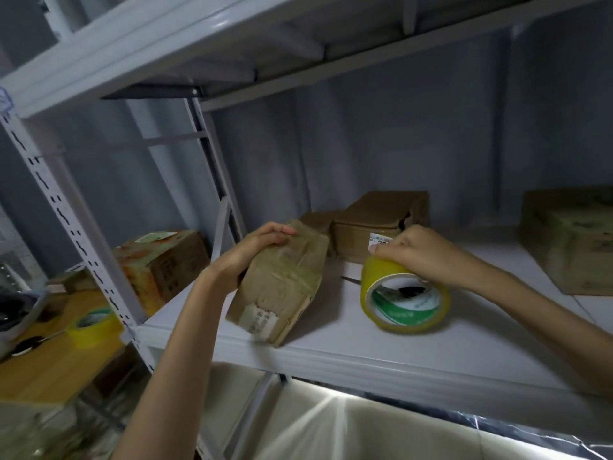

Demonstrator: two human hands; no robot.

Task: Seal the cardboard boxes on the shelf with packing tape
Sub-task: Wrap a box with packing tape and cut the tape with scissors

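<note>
A small brown cardboard box (282, 287) stands tilted near the front edge of the white shelf (381, 353), with old tape bands and a label on it. My left hand (255, 249) grips its upper left corner. To the right, a yellow roll of packing tape (403, 297) with a green-and-white core rests on the shelf, and my right hand (418, 250) holds it from above, fingers curled over its top. Behind them sit two more brown boxes, a small one (320, 220) and a larger labelled one (378, 224).
A bigger taped box (570, 237) sits at the shelf's far right. Beyond the slotted upright (66, 224) on the left are an orange printed box (162, 263) and a second yellow tape roll (91, 327) on a wooden surface. Another shelf hangs close overhead.
</note>
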